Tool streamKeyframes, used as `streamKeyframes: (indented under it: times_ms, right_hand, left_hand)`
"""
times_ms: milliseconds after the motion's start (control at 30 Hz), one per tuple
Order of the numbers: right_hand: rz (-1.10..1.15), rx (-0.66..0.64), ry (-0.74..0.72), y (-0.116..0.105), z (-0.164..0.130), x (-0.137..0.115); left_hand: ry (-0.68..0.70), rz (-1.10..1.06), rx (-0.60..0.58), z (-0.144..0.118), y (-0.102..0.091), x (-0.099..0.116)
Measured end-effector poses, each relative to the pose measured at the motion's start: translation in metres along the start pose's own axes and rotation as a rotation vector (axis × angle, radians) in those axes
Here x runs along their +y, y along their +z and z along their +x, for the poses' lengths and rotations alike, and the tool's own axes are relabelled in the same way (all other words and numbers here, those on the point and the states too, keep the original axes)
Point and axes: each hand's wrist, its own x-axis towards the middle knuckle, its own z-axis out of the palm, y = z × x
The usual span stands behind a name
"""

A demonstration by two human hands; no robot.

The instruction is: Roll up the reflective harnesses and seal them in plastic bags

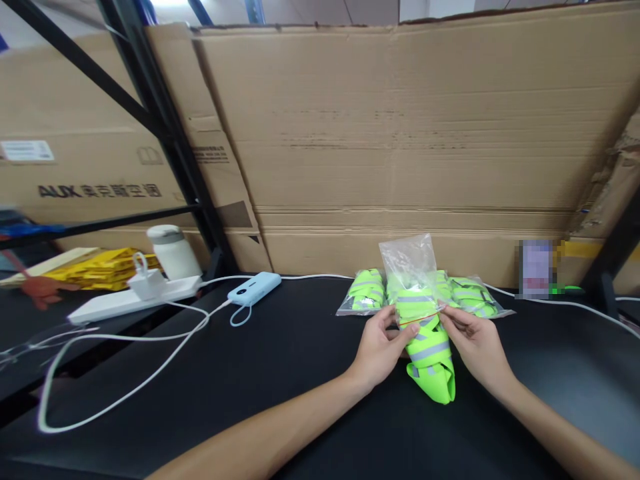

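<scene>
Left hand (381,347) and right hand (474,341) pinched on the mouth of a clear plastic bag (411,267), folded neon-green reflective vest (429,347) half inside, on the black table (280,360). Lower half not yet in; bag unsealed. Two bagged vests (367,292) done behind.

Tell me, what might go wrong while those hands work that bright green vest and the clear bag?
The folded vest sits only partly inside the thin clear bag; the left hand and right hand pinch its mouth, so the plastic might tear or the vest unfold. The finished packs lie close behind and could get pushed back.
</scene>
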Motion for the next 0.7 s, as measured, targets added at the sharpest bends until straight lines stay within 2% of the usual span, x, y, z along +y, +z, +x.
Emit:
streamKeyframes:
  times_ms: [133,300,400,533,700]
  right_hand:
    - [-0.097,0.055,-0.034,-0.005,-0.001,-0.003]
    - [-0.312,0.125,-0.219,-0.007,-0.002,-0.012]
    - [-0.372,0.151,-0.256,-0.008,-0.002,-0.017]
    - [-0.309,0.14,-0.179,-0.012,0.001,-0.019]
    - [-0.07,0.059,0.015,-0.013,0.006,-0.016]
  left_hand:
    - [-0.01,-0.004,-0.001,-0.001,0.001,0.002]
    - [-0.002,-0.005,-0.012,-0.001,0.0,0.004]
    - [0.002,-0.004,-0.022,-0.001,0.0,0.004]
    - [-0.002,-0.016,-0.017,0.0,0.0,0.004]
    - [0.012,-0.002,-0.016,0.003,-0.004,0.005]
